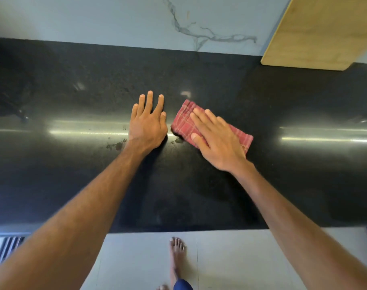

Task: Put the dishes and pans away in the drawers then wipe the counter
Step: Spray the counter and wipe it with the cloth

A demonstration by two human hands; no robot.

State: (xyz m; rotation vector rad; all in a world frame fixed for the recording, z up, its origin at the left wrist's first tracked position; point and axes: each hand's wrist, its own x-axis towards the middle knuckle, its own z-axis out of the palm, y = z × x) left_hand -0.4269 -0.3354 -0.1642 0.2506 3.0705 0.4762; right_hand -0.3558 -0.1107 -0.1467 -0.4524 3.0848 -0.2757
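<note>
A folded red plaid cloth [183, 120] lies on the black stone counter [94, 84], near its middle. My right hand [217, 139] presses flat on top of the cloth, fingers spread and pointing up-left. Just left of the cloth, my left hand [148, 124] rests palm-down on the bare counter with its fingers apart and nothing in it. A few pale smudges and crumbs [115, 145] mark the counter left of my left wrist. No dishes or pans are in view.
A wooden cabinet underside [316, 32] overhangs the counter at the top right. A marble-look wall [115, 17] runs behind the counter. Below the front edge is grey floor with my bare foot [176, 254], and a metal rack [8, 248] shows at the lower left.
</note>
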